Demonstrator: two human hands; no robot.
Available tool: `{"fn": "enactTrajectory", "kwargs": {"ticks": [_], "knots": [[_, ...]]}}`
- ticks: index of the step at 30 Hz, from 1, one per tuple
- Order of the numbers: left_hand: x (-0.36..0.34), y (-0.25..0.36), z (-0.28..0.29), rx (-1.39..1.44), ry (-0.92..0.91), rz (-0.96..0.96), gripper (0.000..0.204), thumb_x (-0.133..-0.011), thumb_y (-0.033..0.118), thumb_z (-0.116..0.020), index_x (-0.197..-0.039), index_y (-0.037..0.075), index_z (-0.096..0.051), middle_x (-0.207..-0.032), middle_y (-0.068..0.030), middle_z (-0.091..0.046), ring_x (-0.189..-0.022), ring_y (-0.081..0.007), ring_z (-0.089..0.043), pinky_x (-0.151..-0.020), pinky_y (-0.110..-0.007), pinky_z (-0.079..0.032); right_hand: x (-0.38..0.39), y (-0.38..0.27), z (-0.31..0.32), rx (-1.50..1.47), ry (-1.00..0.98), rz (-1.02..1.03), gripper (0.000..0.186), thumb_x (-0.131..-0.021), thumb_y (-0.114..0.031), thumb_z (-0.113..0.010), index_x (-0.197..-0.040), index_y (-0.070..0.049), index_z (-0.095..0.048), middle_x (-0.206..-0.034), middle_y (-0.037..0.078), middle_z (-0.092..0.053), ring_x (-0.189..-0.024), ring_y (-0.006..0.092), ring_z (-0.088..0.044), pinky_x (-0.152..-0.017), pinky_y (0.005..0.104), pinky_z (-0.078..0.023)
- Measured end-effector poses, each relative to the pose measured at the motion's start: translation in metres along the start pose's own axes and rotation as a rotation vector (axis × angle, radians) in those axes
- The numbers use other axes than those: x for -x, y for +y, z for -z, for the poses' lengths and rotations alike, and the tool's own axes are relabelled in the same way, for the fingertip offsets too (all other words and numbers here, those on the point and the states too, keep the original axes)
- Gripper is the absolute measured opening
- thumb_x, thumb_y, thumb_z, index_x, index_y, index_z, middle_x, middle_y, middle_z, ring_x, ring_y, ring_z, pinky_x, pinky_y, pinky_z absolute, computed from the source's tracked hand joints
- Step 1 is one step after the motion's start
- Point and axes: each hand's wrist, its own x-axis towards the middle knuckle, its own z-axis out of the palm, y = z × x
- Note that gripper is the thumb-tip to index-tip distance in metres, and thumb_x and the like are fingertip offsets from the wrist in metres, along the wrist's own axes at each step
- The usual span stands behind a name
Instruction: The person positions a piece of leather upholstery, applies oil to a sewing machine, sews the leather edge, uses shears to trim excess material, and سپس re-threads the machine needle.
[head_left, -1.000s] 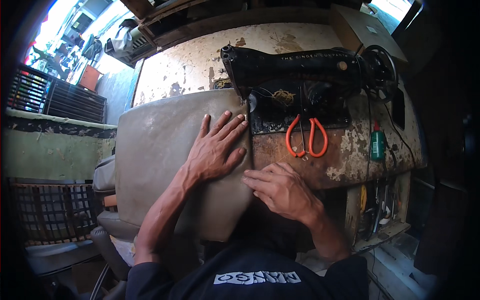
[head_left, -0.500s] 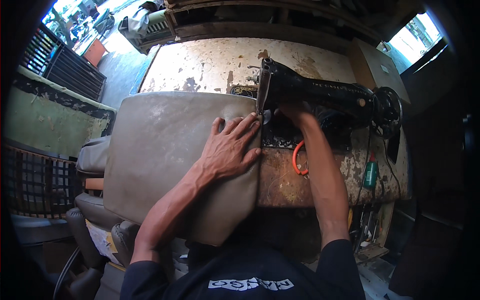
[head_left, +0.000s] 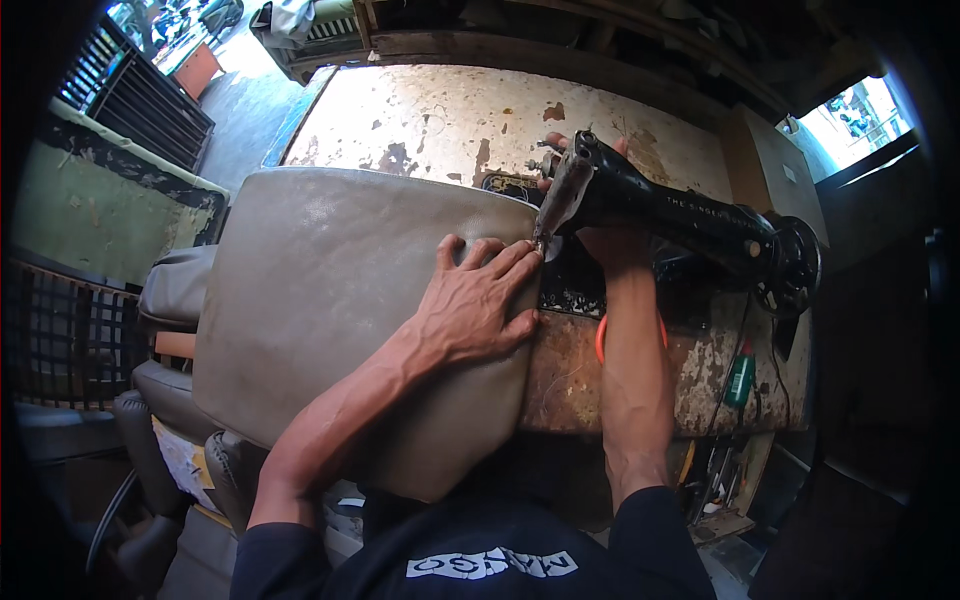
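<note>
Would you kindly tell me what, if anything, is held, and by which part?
The left hand rests on the leatherette panel near its right edge, not gripping; the sewing machine hides whether the right hand holds anything.

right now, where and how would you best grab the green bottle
Probably by the middle of the green bottle, with the fingers coming from above: its body looks broader than the red cap, and nothing seems to cover it from this view.

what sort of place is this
Probably a small sewing or upholstery workshop: a black sewing machine stands on a worn table, with a grey-brown leather-like piece under the left hand.
</note>
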Motion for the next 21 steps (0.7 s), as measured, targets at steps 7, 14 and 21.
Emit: {"fn": "enactTrajectory", "kwargs": {"ticks": [7, 14, 21], "knots": [[-0.018, 0.013, 0.002, 0.050, -0.018, -0.013, 0.074, -0.088, 0.044, -0.063, -0.151, 0.010, -0.048, -0.152, -0.0105, -0.049, -0.139, -0.0324, -0.043, -0.115, -0.064, -0.022, -0.004, 0.116, 0.044, -0.550, 0.176, -0.195, 0.039, -0.100, -0.015, -0.064, -0.138, -0.004, -0.060, -0.128, 0.011, -0.069, -0.119, 0.0212, -0.066, -0.107, 0.0365, -0.051], [-0.007, 0.004, -0.004, 0.007, 0.011, -0.004, 0.074, -0.088, 0.046, -0.063, -0.151, 0.010, -0.048, -0.152, -0.0112, -0.049, -0.141, -0.0328, -0.042, -0.115, -0.064, -0.022, -0.008, 0.105, 0.019, 0.396, -0.276, 0.289, 0.036, -0.093, -0.007, -0.069, -0.129, -0.006, -0.063, -0.113, 0.007, -0.072, -0.111, 0.0152, -0.066, -0.102, 0.0336, -0.053], [-0.008, 0.001, -0.001, -0.016, 0.009, -0.004, 0.073, -0.089, 0.046, -0.062, -0.150, 0.009, -0.049, -0.151, -0.0109, -0.049, -0.140, -0.0320, -0.043, -0.114, -0.064, -0.023, -0.004, 0.093, 0.001, 0.606, -0.220, 0.444, 0.030, -0.093, -0.007, -0.068, -0.123, -0.009, -0.065, -0.117, 0.005, -0.070, -0.113, 0.0182, -0.066, -0.106, 0.0382, -0.051]]}}
